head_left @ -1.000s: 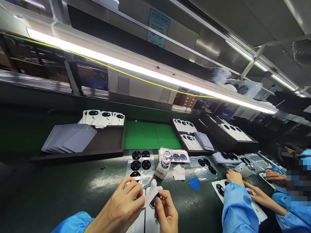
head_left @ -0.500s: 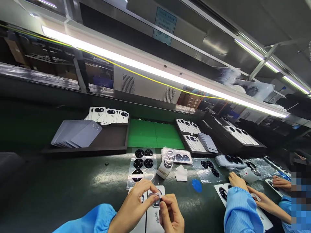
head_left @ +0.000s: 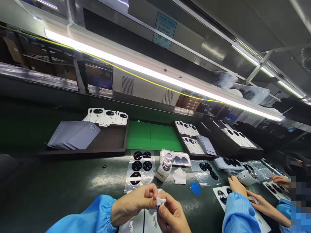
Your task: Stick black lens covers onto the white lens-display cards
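Note:
My left hand [head_left: 137, 203] and my right hand [head_left: 173, 213] meet just above two white phone back covers [head_left: 136, 224] lying side by side. Between the fingertips is a small white wipe [head_left: 161, 201]. My right hand is closed on it, with something small and dark showing just below the wipe. The left thumb and forefinger pinch its left edge. My hands hide the upper part of the covers; dark lettering shows below. Behind them lies a clear sheet of black round camera decals [head_left: 136, 166]. A white pump bottle [head_left: 162, 172] stands beside folded white wipes [head_left: 179, 176].
A black tray [head_left: 114, 137] with grey and white covers sits at the back left, another tray [head_left: 186, 145] at back centre-right. A blue disc [head_left: 195, 188] lies right of my hands. Co-workers' hands [head_left: 259, 202] handle covers farther right. A light tube [head_left: 136, 66] runs overhead.
My hands have drawn together around the wipe, and more of it shows above the right fingers. The left wrist has turned flatter. The view has shifted slightly.

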The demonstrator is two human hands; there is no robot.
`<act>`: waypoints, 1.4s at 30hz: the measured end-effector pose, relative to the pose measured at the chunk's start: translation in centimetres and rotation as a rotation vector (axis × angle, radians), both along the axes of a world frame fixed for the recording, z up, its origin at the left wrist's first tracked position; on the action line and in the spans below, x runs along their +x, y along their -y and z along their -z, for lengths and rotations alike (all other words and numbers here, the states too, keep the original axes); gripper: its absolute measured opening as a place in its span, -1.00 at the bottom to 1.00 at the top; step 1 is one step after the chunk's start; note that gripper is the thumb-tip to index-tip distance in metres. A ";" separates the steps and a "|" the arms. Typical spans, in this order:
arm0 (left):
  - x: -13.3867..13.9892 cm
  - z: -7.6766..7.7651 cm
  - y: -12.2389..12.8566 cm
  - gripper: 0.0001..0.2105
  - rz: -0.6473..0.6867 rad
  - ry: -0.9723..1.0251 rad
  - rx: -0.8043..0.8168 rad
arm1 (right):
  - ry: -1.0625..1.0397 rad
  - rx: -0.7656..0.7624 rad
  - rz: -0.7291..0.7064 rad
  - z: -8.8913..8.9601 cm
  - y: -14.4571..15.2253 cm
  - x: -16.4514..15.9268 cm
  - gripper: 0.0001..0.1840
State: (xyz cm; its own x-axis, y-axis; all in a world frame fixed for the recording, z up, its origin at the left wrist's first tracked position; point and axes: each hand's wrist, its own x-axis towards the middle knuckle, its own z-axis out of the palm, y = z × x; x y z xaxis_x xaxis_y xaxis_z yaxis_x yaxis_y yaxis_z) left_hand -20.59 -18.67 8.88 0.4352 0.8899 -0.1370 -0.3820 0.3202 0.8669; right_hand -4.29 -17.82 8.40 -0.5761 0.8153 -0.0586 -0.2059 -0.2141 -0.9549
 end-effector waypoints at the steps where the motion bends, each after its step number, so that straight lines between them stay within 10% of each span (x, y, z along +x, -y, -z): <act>1: 0.1 0.0 -0.3 -0.49 -0.035 -0.051 0.053 | 0.043 0.093 0.019 -0.7 -0.5 0.2 -0.52; 10: -0.9 -0.8 -0.7 -0.81 -0.483 -0.520 0.381 | 1.449 1.192 0.239 -8.4 -6.9 0.9 -0.76; 20: -5.3 -4.0 -1.4 -0.82 -0.979 -0.429 0.425 | 1.771 1.266 -0.009 -10.4 -7.9 -2.0 -0.80; 42: -5.7 -4.9 -0.7 -0.89 -1.035 -0.295 0.457 | 1.962 1.256 -0.205 -11.7 -8.3 -3.8 -0.76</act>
State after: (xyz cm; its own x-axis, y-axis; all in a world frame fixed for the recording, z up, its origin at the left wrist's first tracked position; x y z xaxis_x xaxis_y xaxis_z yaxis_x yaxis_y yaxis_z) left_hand -26.33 -17.92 13.74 -0.5217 0.7935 0.3134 -0.0424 -0.3910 0.9194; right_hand -8.08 -9.53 20.06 -0.5247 0.8396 -0.1405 0.7195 0.5256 0.4539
